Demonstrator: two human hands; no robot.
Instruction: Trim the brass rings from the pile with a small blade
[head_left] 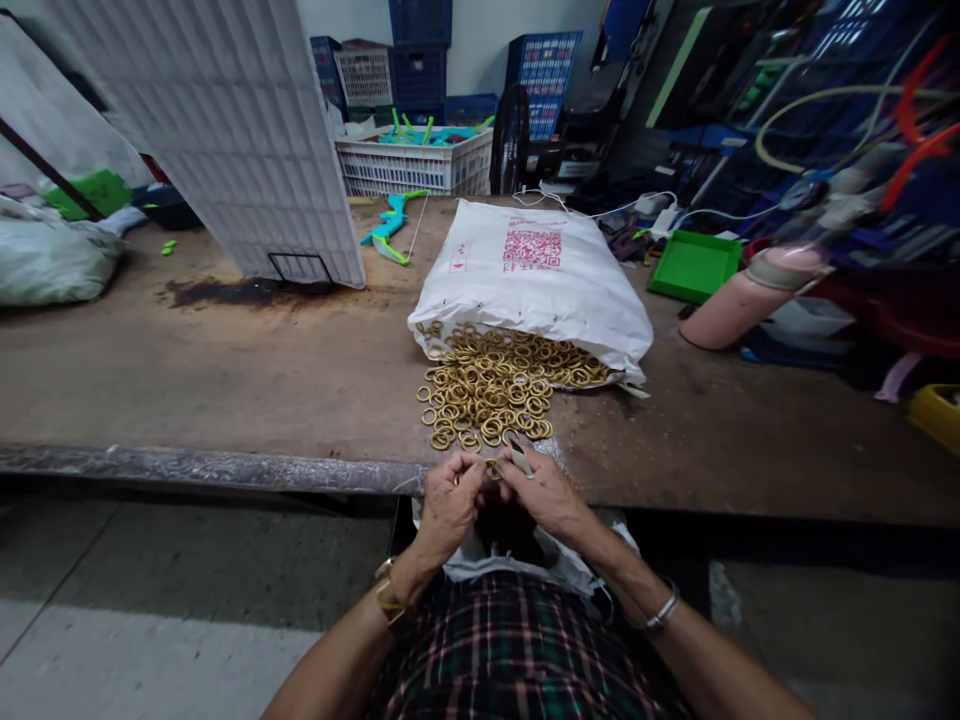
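Observation:
My left hand is closed at the table's front edge, its fingertips pinching a gold-coloured ring. Opposite it, my right hand is closed too, with a small knife-like tool sticking up between thumb and fingers. Its fingertips meet the far side of the same ring. What exactly the blade touches is too small to tell. Just beyond both hands, a heap of gold-coloured rings spills from the mouth of a white woven sack lying on the table.
The brown worktable carries a turquoise and green toy bow, a white crate, a green tray and a pink bottle. A tall white ribbed panel stands at left. My lap is below the table edge.

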